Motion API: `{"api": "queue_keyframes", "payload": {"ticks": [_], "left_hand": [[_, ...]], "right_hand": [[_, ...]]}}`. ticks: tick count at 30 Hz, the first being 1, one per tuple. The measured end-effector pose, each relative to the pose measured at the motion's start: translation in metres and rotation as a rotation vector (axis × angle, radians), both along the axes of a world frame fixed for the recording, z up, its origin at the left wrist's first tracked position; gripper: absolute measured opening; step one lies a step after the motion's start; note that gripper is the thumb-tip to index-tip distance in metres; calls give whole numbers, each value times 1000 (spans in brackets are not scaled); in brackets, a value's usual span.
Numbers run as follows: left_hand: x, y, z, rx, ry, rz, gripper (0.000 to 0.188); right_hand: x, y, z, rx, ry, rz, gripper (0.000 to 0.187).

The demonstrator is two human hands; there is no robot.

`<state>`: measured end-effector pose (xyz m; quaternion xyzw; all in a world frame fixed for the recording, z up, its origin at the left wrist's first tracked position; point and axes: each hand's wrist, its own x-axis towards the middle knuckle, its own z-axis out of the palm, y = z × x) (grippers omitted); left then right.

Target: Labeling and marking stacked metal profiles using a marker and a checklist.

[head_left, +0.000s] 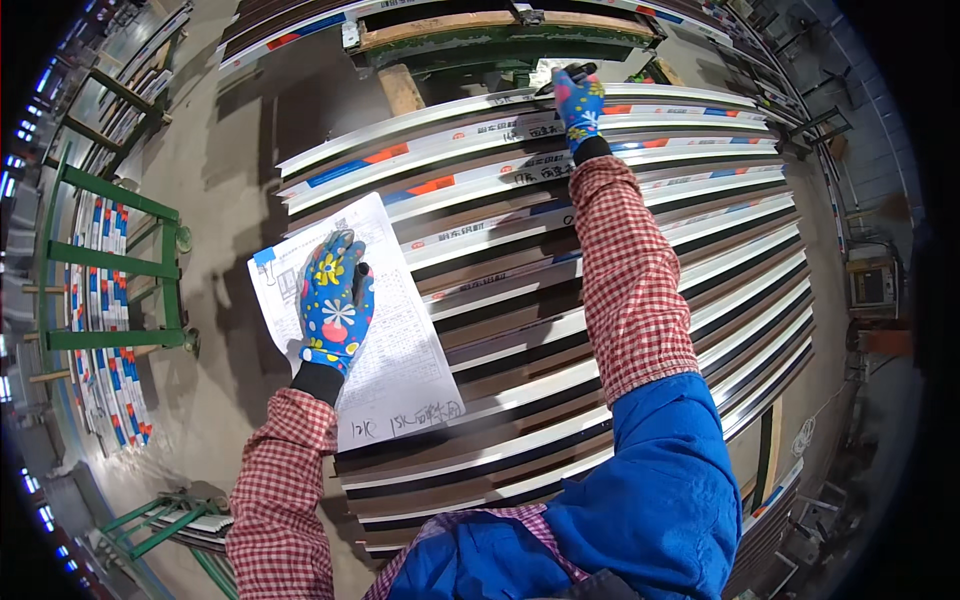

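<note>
My left hand [337, 300], in a blue flowered glove, lies with its fingers stretched out on a white printed sheet [395, 375]. The sheet bears a drawing, a table and handwriting along its near edge. It rests over the left ends of several long brown and white metal profiles [500, 395] laid side by side. Farther off, my right hand [581, 108], gloved alike, is closed around a black marker pen [546, 89]. The pen's tip is at the white face of one of the farthest profiles, beside dark handwriting. Fingers partly hide the pen.
A green metal frame with wooden beams [440, 35] stands beyond the profiles. At the left is a green rack [115, 255] with bundles of wrapped profiles [110, 310] beside it. Another green stand [170, 530] is at the lower left. Concrete floor [235, 130] runs alongside.
</note>
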<state>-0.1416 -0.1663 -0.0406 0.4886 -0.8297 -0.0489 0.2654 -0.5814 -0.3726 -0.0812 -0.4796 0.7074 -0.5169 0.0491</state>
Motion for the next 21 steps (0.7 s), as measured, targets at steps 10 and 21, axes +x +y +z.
{"api": "queue_keyframes", "payload": {"ticks": [10, 21], "left_hand": [[4, 0, -2, 13, -9, 2, 33], [4, 1, -3, 29, 5, 0, 35]], "right_hand": [[16, 3, 3, 88, 110, -117, 45], [15, 6, 4, 37, 79, -60, 40]]}}
